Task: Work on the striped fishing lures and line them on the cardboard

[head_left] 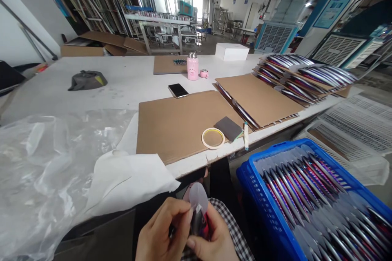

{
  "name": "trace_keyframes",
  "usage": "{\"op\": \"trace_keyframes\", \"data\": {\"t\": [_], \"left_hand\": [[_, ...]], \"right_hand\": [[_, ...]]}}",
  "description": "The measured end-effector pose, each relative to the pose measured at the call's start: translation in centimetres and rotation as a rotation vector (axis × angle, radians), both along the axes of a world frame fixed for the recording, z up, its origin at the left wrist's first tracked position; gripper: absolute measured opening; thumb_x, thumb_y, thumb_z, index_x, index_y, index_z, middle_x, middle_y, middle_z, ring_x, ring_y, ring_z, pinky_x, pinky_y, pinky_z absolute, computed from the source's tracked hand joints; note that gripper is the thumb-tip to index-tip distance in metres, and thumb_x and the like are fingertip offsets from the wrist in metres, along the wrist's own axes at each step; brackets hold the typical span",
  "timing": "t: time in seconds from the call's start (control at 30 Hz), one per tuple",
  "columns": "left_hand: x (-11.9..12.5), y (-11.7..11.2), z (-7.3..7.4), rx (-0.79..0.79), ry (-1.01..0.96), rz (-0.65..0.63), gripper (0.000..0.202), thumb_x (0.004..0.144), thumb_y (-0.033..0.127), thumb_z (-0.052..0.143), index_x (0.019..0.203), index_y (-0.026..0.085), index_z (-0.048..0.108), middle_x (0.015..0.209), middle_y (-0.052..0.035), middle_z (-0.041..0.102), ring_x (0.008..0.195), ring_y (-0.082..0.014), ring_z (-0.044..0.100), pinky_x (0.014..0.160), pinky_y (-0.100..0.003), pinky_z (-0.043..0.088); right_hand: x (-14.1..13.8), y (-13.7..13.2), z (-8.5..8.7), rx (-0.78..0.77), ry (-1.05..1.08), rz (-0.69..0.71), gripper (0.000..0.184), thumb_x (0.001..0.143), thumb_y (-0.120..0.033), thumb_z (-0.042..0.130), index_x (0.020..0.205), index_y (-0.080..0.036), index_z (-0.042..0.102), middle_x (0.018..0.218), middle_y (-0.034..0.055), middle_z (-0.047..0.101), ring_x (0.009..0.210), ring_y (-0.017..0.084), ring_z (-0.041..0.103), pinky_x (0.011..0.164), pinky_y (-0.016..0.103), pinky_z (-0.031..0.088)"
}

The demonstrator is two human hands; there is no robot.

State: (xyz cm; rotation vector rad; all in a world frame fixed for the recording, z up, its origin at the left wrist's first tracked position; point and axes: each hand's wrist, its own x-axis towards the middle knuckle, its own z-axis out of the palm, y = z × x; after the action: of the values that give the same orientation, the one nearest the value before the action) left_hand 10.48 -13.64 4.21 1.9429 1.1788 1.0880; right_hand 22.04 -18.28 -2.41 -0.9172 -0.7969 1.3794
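Note:
A fishing lure (197, 225) with a dark and red body and a rounded translucent lip (198, 196) is held low in front of me, above my lap. My right hand (219, 234) wraps its fingers and thumb around the body. With thumb and forefinger pinched, my left hand (167, 228) grips the lure at the base of the lip. Whether something small also sits between those fingertips is hidden. To the right, a blue crate (255, 195) holds rows of similar lures (301, 183) with translucent lips.
On the table (128, 79) lie a cardboard sheet (174, 124), a tape roll (213, 138), a dark sanding pad (229, 128), a marker-like stick (246, 135), a phone (178, 90) and a pink bottle (192, 67). Stacked lures (290, 77) rise at right; plastic sheeting (55, 171) drapes at left.

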Motion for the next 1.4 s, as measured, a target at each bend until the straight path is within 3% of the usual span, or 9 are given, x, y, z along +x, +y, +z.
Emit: {"op": "trace_keyframes", "data": {"t": [0.13, 0.23, 0.43, 0.6, 0.77, 0.9, 1.17, 1.4], "left_hand": [[-0.2, 0.4, -0.7, 0.127, 0.087, -0.002, 0.009, 0.081, 0.023, 0.058, 0.09, 0.025, 0.059, 0.09, -0.0004, 0.062, 0.073, -0.0127, 0.06, 0.064, -0.019, 0.049], [-0.4, 0.9, -1.4, 0.208, 0.199, -0.024, 0.011, 0.08, 0.022, 0.06, 0.091, 0.025, 0.059, 0.094, -0.002, 0.062, 0.08, -0.0143, 0.062, 0.066, -0.019, 0.051], [-0.5, 2.0, -1.7, 0.148, 0.196, -0.166, 0.016, 0.084, 0.013, 0.048, 0.092, 0.024, 0.057, 0.088, 0.0, 0.063, 0.071, -0.0111, 0.062, 0.063, -0.017, 0.051], [-0.5, 2.1, -1.9, 0.048, 0.125, -0.215, 0.018, 0.084, 0.013, 0.047, 0.094, 0.024, 0.056, 0.089, -0.0001, 0.061, 0.073, -0.0115, 0.062, 0.065, -0.019, 0.052], [0.1, 1.8, -2.2, -0.045, 0.099, -0.153, 0.005, 0.081, 0.019, 0.053, 0.085, 0.023, 0.055, 0.081, 0.0012, 0.059, 0.06, -0.011, 0.058, 0.056, -0.021, 0.05], [0.3, 1.9, -2.4, -0.024, 0.131, -0.121, 0.004, 0.082, 0.019, 0.052, 0.081, 0.022, 0.053, 0.078, 0.002, 0.058, 0.058, -0.0102, 0.057, 0.055, -0.02, 0.05], [-0.2, 2.0, -3.2, 0.107, 0.227, -0.107, 0.01, 0.082, 0.013, 0.048, 0.083, 0.023, 0.052, 0.076, 0.0032, 0.06, 0.059, -0.0093, 0.058, 0.057, -0.018, 0.049], [-0.3, 3.2, -2.8, -0.059, 0.214, -0.264, 0.016, 0.084, 0.015, 0.043, 0.076, 0.022, 0.054, 0.075, 0.0021, 0.06, 0.064, -0.0124, 0.059, 0.06, -0.022, 0.048]], "right_hand": [[0.0, 0.0, 0.3, 0.015, -0.288, -0.169, 0.053, 0.069, -0.028, 0.074, 0.12, -0.024, 0.058, 0.117, 0.0056, 0.064, 0.109, 0.025, 0.058, 0.096, 0.034, 0.045], [0.1, -0.3, -0.2, -0.031, -0.501, -0.302, 0.053, 0.066, -0.021, 0.074, 0.117, -0.024, 0.062, 0.119, 0.0066, 0.064, 0.112, 0.026, 0.056, 0.101, 0.036, 0.041], [0.7, -0.3, -0.4, -0.01, -0.499, -0.152, 0.06, 0.067, -0.011, 0.07, 0.123, -0.025, 0.056, 0.123, 0.0053, 0.061, 0.114, 0.025, 0.055, 0.101, 0.037, 0.042], [1.0, -0.1, -0.7, -0.05, -0.615, -0.15, 0.061, 0.068, -0.009, 0.068, 0.125, -0.023, 0.053, 0.125, 0.0087, 0.059, 0.117, 0.027, 0.054, 0.103, 0.04, 0.04], [1.1, -0.2, -1.6, -0.027, -0.804, -0.207, 0.059, 0.068, -0.012, 0.068, 0.125, -0.022, 0.054, 0.125, 0.0108, 0.06, 0.117, 0.029, 0.054, 0.101, 0.043, 0.042], [1.1, -0.4, -2.2, 0.044, -0.901, -0.275, 0.061, 0.067, -0.01, 0.068, 0.125, -0.023, 0.055, 0.122, 0.0093, 0.062, 0.114, 0.028, 0.056, 0.098, 0.042, 0.045], [1.2, -0.5, -2.5, 0.04, -0.937, -0.258, 0.06, 0.068, -0.013, 0.068, 0.126, -0.021, 0.055, 0.124, 0.0098, 0.061, 0.115, 0.028, 0.056, 0.099, 0.04, 0.045], [1.0, -0.2, -1.9, -0.074, -0.764, -0.23, 0.065, 0.059, -0.005, 0.064, 0.122, -0.021, 0.058, 0.122, 0.0082, 0.062, 0.115, 0.028, 0.055, 0.101, 0.041, 0.041]]}}
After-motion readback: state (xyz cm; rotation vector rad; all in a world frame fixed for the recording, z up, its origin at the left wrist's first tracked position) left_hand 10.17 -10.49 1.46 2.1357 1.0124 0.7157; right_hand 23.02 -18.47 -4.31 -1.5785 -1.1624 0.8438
